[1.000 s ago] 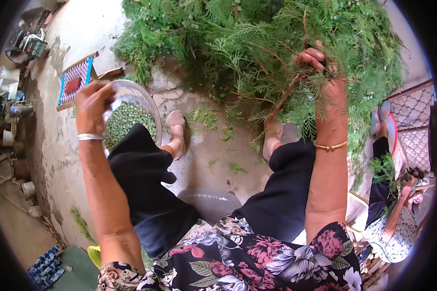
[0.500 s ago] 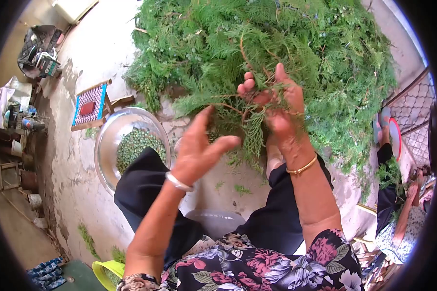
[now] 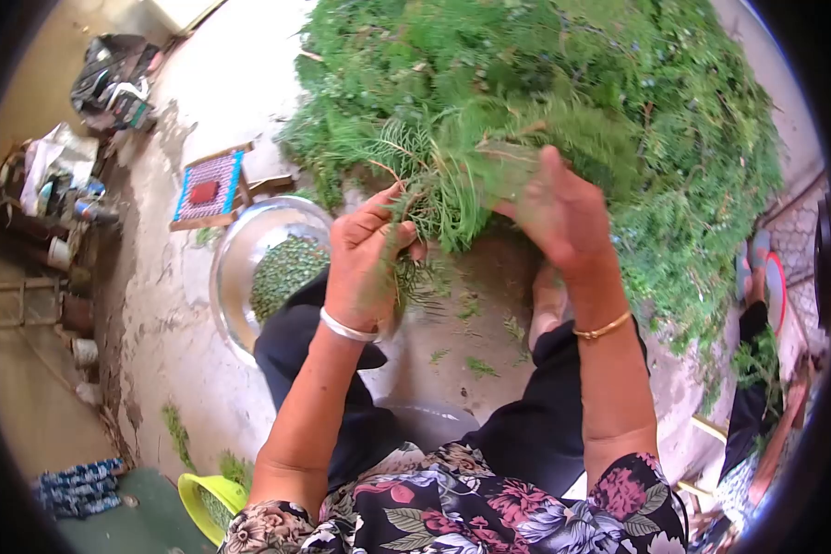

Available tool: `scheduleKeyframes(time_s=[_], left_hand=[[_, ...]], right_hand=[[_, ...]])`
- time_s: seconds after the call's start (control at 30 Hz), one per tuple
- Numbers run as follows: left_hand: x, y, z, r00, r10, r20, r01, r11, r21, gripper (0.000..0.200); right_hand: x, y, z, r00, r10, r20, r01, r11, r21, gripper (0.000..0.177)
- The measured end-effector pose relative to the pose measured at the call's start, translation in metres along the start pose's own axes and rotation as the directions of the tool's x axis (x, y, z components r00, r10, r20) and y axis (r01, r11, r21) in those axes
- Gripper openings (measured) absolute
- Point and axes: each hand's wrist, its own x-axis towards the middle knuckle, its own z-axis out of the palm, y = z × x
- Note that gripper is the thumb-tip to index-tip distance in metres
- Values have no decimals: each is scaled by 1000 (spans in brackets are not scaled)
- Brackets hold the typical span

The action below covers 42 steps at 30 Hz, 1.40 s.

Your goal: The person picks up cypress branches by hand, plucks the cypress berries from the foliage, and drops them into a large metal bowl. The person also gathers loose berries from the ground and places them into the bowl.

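Note:
My left hand is closed around the stem end of a leafy evergreen sprig, and bits of green stick out below the fist. To the right of the sprig, my right hand is smeared by motion. Its thumb points up, while its fingers are partly hidden against the foliage, so their grip does not show. Behind both hands spreads a large heap of cut evergreen branches. By my left knee stands a wide metal basin holding many small green cones or berries.
A low woven stool stands behind the basin. At lower left is a yellow-green tub. Green scraps lie on the floor between my feet. Another person's leg and arm show at far right. Household clutter lines the left wall.
My left hand was open beside the sprig and is now closed on greenery. My right hand, earlier among the twigs, has moved slightly right and down. The view has shifted a little.

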Motion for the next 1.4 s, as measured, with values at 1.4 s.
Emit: scheduleKeyframes(time_s=[1.4], left_hand=[[-666, 69, -335, 102, -329, -939, 969, -180, 168, 31]], right_hand=[[12, 18, -24, 910, 258, -325, -408, 696, -591, 42]])
